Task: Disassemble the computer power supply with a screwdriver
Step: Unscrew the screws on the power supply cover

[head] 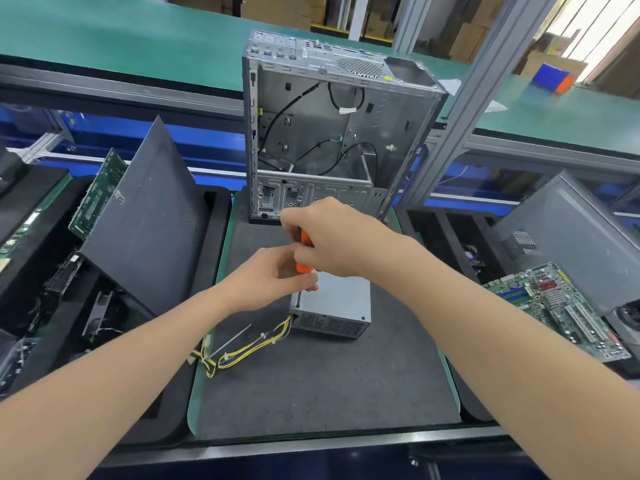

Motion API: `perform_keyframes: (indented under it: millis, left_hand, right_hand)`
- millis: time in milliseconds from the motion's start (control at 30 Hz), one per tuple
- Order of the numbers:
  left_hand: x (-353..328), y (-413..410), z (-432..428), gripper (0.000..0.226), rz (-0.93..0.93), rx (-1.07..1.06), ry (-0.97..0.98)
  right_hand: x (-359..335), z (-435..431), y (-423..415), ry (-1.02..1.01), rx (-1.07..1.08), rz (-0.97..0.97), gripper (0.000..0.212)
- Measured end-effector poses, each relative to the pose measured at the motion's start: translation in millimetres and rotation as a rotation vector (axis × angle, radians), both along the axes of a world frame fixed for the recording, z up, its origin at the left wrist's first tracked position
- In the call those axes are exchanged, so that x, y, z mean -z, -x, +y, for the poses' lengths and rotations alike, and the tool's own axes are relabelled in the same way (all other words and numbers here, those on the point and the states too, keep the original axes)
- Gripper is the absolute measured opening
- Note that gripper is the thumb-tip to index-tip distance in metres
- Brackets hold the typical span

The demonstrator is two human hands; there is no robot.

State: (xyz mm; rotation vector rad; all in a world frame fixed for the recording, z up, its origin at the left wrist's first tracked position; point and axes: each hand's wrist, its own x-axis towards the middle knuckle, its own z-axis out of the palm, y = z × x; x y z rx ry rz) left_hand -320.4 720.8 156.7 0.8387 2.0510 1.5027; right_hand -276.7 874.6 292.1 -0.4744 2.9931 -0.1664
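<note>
1. while i watch through the head camera, the room reads as a factory line: a green conveyor belt (104, 36) runs across the far side, with cardboard boxes (277, 8) behind it and a slanted aluminium post (478, 91) to the right.
2. the work surface is a dark mat (329, 382) with a green edge, set on a metal-edged bench.
3. at the mat's far end an open computer case (391, 109) stands upright, with loose black wires inside.
4. a dark panel (149, 220) leans in the bin on the left with a green circuit board (97, 195) behind it. on the right sit a grey case (571, 230) and a motherboard (561, 306).
5. the power supply (341, 303) lies flat in the middle of the mat, its vented end facing me. my hands cover its far end, so i cannot tell its long axis.
6. its cable bundle (249, 348), yellow and black, leaves the near-left corner and trails left toward me.
7. the screwdriver (305, 258) stands almost upright, orange handle up, tip down on the box's top at the near-left corner.
8. my right hand (332, 237) has its fingers curled round the upper handle.
9. my left hand (266, 275) pinches thumb against fingertips where the handle meets the shaft.
</note>
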Motion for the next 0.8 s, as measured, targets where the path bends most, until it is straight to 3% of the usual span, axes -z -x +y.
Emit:
perform_keyframes:
  millis: [167, 267, 400, 800]
  left_hand:
    - [7.0, 0.6, -8.7, 0.029, 0.210, 0.051, 0.185]
    - [21.0, -2.9, -11.5, 0.023, 0.331, 0.057, 0.327]
    - [35.7, -5.3, -10.1, 0.009, 0.346, 0.013, 0.269]
    - [45.2, 3.9, -2.2, 0.013, 0.397, 0.073, 0.366]
  right_hand:
    - [-1.4, 2.2, -4.7, 0.038, -0.027, 0.008, 0.006]
    - [-0.9, 3.9, -6.7, 0.072, -0.024, 0.039, 0.007]
    - [-4.8, 7.8, -6.8, 0.094, -0.021, 0.086, 0.008]
    - [-12.3, 18.5, -11.9, 0.077, 0.024, 0.106, 0.010]
